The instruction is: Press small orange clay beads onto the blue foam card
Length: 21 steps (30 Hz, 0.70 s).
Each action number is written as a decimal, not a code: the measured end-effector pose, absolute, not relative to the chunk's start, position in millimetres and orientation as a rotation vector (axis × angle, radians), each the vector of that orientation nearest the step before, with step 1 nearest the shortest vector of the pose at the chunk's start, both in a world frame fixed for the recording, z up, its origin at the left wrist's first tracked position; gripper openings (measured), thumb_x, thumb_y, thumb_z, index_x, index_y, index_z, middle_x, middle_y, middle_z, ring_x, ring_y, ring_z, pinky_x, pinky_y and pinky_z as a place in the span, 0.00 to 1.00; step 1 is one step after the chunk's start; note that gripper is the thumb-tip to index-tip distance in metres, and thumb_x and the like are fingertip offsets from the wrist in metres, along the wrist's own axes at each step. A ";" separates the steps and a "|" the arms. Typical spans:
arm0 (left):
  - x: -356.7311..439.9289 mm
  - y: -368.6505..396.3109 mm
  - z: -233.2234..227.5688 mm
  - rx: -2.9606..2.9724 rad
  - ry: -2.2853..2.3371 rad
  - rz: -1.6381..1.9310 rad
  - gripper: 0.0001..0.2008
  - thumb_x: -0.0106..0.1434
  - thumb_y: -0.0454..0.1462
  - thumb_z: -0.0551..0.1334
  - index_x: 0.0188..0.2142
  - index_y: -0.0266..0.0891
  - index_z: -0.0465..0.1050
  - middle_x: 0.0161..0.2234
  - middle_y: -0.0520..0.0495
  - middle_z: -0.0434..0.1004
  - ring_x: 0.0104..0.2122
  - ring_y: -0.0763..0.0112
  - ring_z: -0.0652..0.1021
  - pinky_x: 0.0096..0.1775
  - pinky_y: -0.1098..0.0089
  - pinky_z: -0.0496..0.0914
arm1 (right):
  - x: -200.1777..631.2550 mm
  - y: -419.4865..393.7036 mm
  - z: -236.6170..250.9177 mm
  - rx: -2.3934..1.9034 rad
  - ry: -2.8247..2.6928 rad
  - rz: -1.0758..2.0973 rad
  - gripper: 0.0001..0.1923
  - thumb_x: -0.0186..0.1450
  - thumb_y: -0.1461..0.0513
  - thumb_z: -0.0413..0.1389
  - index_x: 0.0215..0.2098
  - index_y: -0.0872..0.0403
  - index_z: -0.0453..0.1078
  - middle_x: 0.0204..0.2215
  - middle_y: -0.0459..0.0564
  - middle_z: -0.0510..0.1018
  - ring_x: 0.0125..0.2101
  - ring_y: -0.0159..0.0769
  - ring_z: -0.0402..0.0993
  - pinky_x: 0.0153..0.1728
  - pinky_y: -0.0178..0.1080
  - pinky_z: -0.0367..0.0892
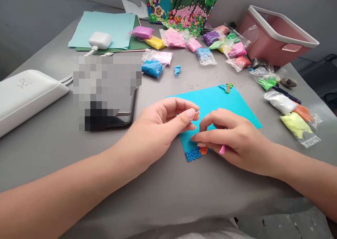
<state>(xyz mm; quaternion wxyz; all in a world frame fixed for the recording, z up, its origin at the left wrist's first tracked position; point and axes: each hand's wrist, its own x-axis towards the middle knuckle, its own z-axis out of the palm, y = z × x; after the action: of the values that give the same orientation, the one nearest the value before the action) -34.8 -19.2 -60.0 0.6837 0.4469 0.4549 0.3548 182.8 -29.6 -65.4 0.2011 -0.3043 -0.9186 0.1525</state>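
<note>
My left hand [168, 121] pinches a small bit of orange clay [196, 115] between thumb and fingers, above a bright blue card [210, 102]. Close by, my right hand [231, 137] has its fingers curled over the card's near edge, fingertips low beside a cluster of orange clay rings [203, 150]. From under those fingers pokes the end of a pink tool [222, 149]; the rest is hidden. Blue clay rings [193, 155] fill the card's near corner. On the far corner sits a patch of blue, orange and green rings [226, 87].
Bags of coloured clay [173, 38] lie along the back and right. A loose blue clay lump [177, 70] is beyond the card. A pink basket [273, 38] stands back right, a decorated picture [184, 10] behind. Left are a phone [127, 116], a white power bank [28, 95] and paper sheets [102, 24].
</note>
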 end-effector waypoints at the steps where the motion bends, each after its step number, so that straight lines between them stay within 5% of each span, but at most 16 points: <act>1: -35.0 -19.4 -59.9 1.001 1.024 0.792 0.09 0.63 0.45 0.70 0.37 0.44 0.78 0.37 0.56 0.79 0.37 0.74 0.80 0.44 0.70 0.75 | 182.6 -29.8 -65.8 -0.833 -2.584 0.422 0.12 0.67 0.71 0.56 0.44 0.51 0.77 0.40 0.51 0.77 0.35 0.34 0.68 0.34 0.39 0.67; 12: -35.8 -18.8 -58.9 0.986 1.018 0.791 0.08 0.64 0.45 0.69 0.36 0.45 0.78 0.37 0.57 0.80 0.36 0.76 0.79 0.43 0.72 0.75 | 181.2 -28.9 -64.5 -0.785 -2.556 0.490 0.09 0.70 0.66 0.56 0.45 0.51 0.76 0.40 0.52 0.76 0.36 0.35 0.69 0.36 0.38 0.69; 21: -35.2 -19.6 -60.2 0.976 1.015 0.796 0.08 0.64 0.45 0.69 0.36 0.45 0.78 0.38 0.56 0.80 0.37 0.75 0.80 0.42 0.73 0.75 | 183.0 -30.1 -64.3 -0.715 -2.534 0.481 0.17 0.63 0.72 0.50 0.41 0.51 0.77 0.39 0.52 0.75 0.30 0.33 0.63 0.35 0.42 0.62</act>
<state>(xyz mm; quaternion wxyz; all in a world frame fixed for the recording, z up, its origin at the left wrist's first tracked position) -35.2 -19.6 -60.2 0.6905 0.4366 0.4538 0.3559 183.0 -30.1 -64.3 0.2305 -0.2598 -0.9213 0.1749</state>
